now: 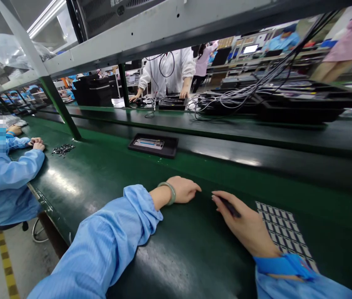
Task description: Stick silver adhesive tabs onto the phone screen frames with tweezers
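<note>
While the right hand (244, 220), right of centre in the lower half of the frame, grips a dark slim object (230, 207) between thumb and fingers, a blue band (283, 265) circles its wrist. Just beside that hand, at the lower right, a sheet (283, 228) with a grid of pale and dark rectangles lies on the green bench (169, 257), partly hidden by the wrist. Near the centre, the left hand (183, 189) has its index finger extended and the others curled; whether it pinches anything cannot be told. It wears a pale green bangle (173, 193), and its fingertips are near those of the right hand, apart from them.

Beyond, just above the centre, a black tray (170, 146) holds a flat silvery piece (148, 143) with a blue strip. Further left sits a loose pile of small dark parts (63, 149), near the hands of a co-worker in blue sleeves (23, 166). At the upper right, cables (244, 93) trail over black equipment (300, 110). Behind the bench, at upper centre, stands a person in white (172, 68).
</note>
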A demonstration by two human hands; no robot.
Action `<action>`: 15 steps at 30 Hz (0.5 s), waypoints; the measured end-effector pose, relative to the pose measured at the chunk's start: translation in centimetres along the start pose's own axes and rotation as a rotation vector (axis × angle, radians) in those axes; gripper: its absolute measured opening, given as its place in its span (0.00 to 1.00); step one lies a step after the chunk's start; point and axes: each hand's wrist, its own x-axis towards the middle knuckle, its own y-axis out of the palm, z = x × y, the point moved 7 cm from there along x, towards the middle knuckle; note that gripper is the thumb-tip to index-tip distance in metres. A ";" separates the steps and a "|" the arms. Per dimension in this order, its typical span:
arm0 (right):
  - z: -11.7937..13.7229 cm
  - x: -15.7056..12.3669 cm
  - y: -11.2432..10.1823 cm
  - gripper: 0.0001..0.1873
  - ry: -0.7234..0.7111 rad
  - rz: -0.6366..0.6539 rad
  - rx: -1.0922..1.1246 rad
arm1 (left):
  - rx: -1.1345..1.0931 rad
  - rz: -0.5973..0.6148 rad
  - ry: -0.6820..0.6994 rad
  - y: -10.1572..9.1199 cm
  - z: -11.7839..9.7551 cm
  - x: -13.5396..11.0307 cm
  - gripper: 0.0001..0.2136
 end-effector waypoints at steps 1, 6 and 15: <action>0.7 -0.1 0.3 0.15 -0.097 0.028 -0.064 | -0.012 -0.035 0.016 -0.2 -0.7 -0.1 0.10; 1.3 -0.4 1.9 0.19 -0.246 0.164 -0.219 | -0.067 -0.315 -0.022 -3.2 -3.5 -0.6 0.17; 0.1 1.0 -4.0 0.15 0.058 -0.036 0.041 | 0.033 -0.246 -0.042 -0.3 -7.7 -2.5 0.29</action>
